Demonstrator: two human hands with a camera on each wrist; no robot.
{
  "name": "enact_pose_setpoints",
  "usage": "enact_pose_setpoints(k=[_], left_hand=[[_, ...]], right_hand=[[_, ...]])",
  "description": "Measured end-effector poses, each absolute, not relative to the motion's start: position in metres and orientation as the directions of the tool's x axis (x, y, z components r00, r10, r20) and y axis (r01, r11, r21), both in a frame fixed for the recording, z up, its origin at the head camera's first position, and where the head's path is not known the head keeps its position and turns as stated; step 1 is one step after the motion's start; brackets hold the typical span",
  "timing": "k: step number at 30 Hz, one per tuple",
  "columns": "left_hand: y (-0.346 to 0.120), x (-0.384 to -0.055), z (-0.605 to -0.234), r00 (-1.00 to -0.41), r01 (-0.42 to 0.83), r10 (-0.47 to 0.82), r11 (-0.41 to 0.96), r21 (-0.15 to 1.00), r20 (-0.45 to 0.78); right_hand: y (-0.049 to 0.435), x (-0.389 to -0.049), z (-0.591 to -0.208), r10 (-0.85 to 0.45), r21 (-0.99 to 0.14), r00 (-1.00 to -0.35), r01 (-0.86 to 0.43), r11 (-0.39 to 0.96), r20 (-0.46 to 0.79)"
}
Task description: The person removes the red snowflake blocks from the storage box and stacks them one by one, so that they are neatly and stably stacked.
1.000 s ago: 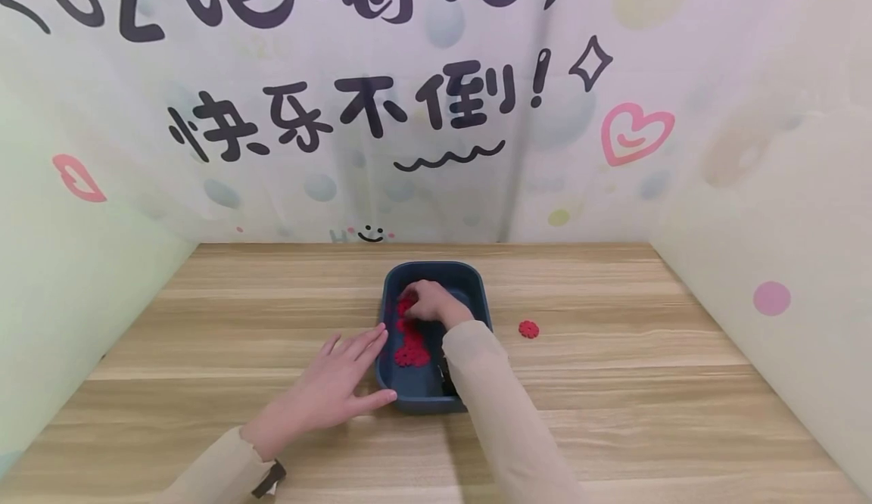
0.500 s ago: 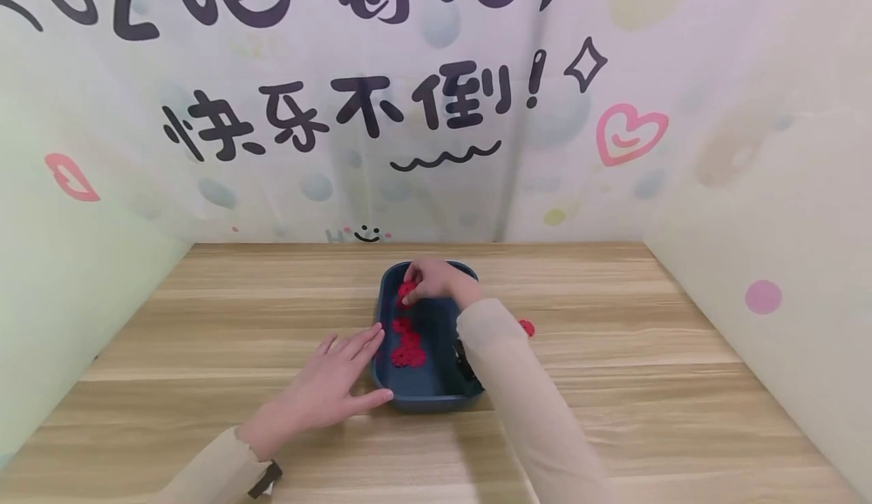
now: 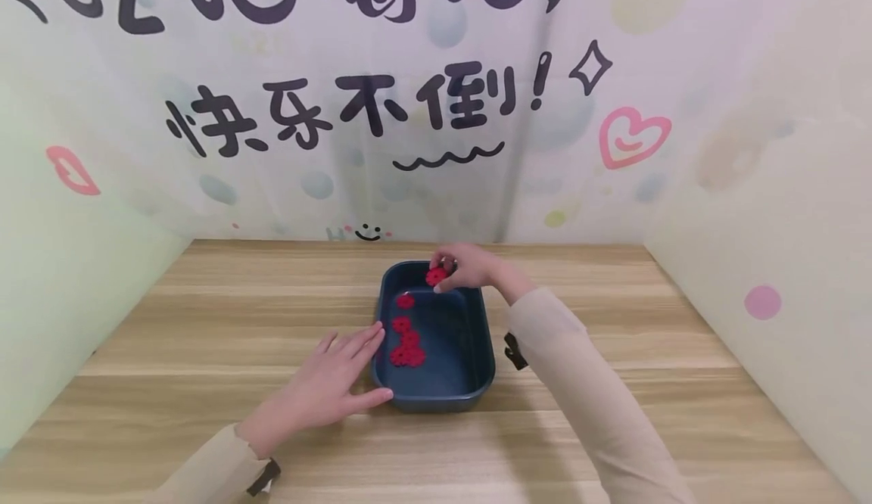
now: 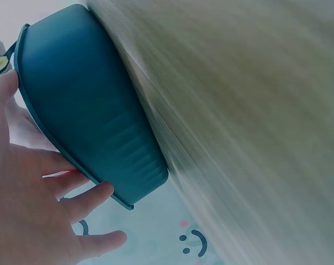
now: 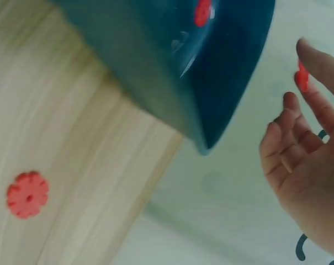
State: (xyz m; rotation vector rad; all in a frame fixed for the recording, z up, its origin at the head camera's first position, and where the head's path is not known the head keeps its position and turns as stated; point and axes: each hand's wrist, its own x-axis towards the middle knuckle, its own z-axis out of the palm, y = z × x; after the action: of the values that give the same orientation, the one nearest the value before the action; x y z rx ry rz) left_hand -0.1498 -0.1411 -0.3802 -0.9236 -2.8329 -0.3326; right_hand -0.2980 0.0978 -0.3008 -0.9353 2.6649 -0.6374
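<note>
In the head view, taking the blue bin as a clock with twelve at its far end, the left hand rests on it with spread, rather straight fingers. The fingertips touch the rim near nine o'clock, and the thumb touches it between seven and eight. The right hand is above the bin near one o'clock, well apart from the left one, and pinches a red disc between thumb and index finger, near twelve o'clock.

On the bin's floor lie more red pieces: one piece toward eleven o'clock, then, nearer to the person, a row of pieces from ten down to eight. They partly overlap, so their exact number one cannot tell.

The bin stands on a wooden table. In the right wrist view, a notched disc with a centre hole lies flat on this table, outside the bin, toward eight o'clock of that view.
</note>
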Motion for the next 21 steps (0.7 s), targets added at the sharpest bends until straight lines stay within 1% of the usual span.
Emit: enact_pose_setpoints(k=[5,8,12,17,21], left_hand=[[-0.141,-0.150,-0.381,-0.800,0.595,0.564,0.790,0.151,0.204],[-0.140,-0.151,-0.381,-0.802,0.593,0.564,0.791,0.152,0.197],[-0.140,-0.151,-0.381,-0.803,0.592,0.563,0.789,0.163,0.194],[-0.140,-0.151,-0.381,-0.800,0.596,0.565,0.786,0.164,0.201],[-0.141,-0.151,-0.381,-0.798,0.599,0.567,0.783,0.167,0.202]], right_hand=[[0.111,-0.295,-0.313,-0.703,-0.444,-0.711,-0.640,0.627,0.032],[0.119,-0.292,-0.321,-0.719,-0.428,-0.690,-0.677,0.599,0.084],[0.129,-0.286,-0.330,-0.710,-0.437,-0.693,-0.682,0.586,0.130],[0.140,-0.279,-0.338,-0.692,-0.472,-0.702,-0.674,0.569,0.168],[0.150,-0.274,-0.344,-0.686,-0.501,-0.698,-0.678,0.538,0.208]])
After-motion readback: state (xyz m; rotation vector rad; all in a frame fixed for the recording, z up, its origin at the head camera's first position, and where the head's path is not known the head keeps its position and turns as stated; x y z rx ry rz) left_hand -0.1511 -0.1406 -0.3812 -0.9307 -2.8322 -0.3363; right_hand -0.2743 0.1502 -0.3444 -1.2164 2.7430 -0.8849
